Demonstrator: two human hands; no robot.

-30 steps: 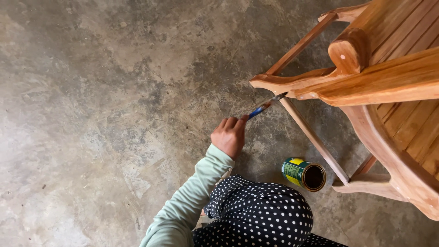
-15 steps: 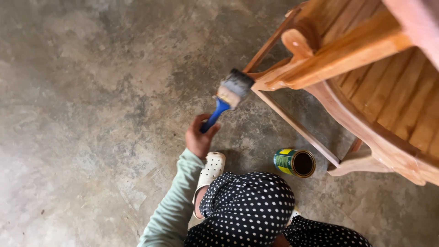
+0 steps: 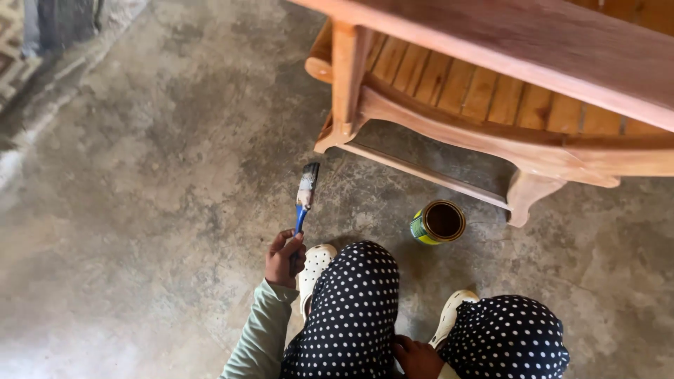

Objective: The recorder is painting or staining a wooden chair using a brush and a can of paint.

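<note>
Paintbrush (image 3: pixel 305 195): in my left hand (image 3: pixel 283 258), blue handle gripped in a closed fist, bristles pointing away towards the wooden chair's leg (image 3: pixel 344 84), clear of it.
Right hand (image 3: pixel 419 356): low between my knees, holding nothing I can see; grip unclear.
Varnish can (image 3: pixel 438 222): open, on the concrete floor (image 3: pixel 140 210), right of the brush.

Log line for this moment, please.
left hand: holds paintbrush, off wood | right hand: on knee | open tin: on floor by chair
</note>
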